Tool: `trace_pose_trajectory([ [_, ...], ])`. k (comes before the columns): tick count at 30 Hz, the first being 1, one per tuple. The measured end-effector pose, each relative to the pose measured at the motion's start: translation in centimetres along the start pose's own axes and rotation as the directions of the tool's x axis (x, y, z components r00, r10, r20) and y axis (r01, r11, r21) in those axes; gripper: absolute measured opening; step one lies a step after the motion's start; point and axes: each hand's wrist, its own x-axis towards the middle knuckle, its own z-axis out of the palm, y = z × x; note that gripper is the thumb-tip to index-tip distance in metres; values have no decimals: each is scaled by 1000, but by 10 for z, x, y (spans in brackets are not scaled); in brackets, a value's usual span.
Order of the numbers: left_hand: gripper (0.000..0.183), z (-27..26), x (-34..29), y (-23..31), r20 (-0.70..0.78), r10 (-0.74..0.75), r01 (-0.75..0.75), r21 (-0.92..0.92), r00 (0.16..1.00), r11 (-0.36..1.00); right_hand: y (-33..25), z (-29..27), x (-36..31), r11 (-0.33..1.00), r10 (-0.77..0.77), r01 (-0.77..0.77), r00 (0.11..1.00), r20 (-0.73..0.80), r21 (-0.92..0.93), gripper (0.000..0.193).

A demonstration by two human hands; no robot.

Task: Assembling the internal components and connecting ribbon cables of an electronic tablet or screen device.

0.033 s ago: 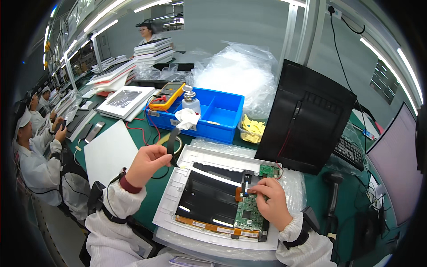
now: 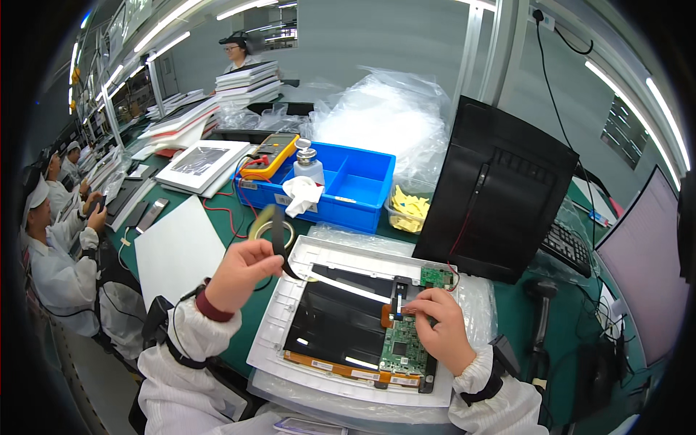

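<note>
Black strip (image 2: pixel 278 235), upright (apparently curved).

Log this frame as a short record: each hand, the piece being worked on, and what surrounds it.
Left grip: pinches a dark strip over the far-left corner of the white frame
Right grip: fingertips by the orange flex; anything held is unclear
Workpiece: white frame with dark panel and green circuit board
Behind: blue divided tray, yellow meter and pump bottle at its left end
Right: tilted black panel, keyboard
Left: white sheet
</note>
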Motion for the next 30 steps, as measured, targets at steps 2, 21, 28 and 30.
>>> trace_pose_trajectory([
  [2, 13, 33, -9, 8, 140, -50, 75, -179, 989, 981, -6, -7, -1, 948, 124, -140, 990, 73, 287, 15],
  [21, 20, 114, -46, 28, 469, 509, -689, 551, 722, 470, -31, -1, -11, 691, 306, -400, 917, 257, 602, 12],
  [28, 7, 124, -28, 5, 538, 259, -575, 576, 802, 582, -38, -3, -13, 800, 257, -341, 938, 231, 494, 10],
  [30, 12, 124, -26, 1, 544, 325, -611, 502, 773, 612, -35, -3, -12, 804, 263, -344, 937, 230, 485, 10],
])
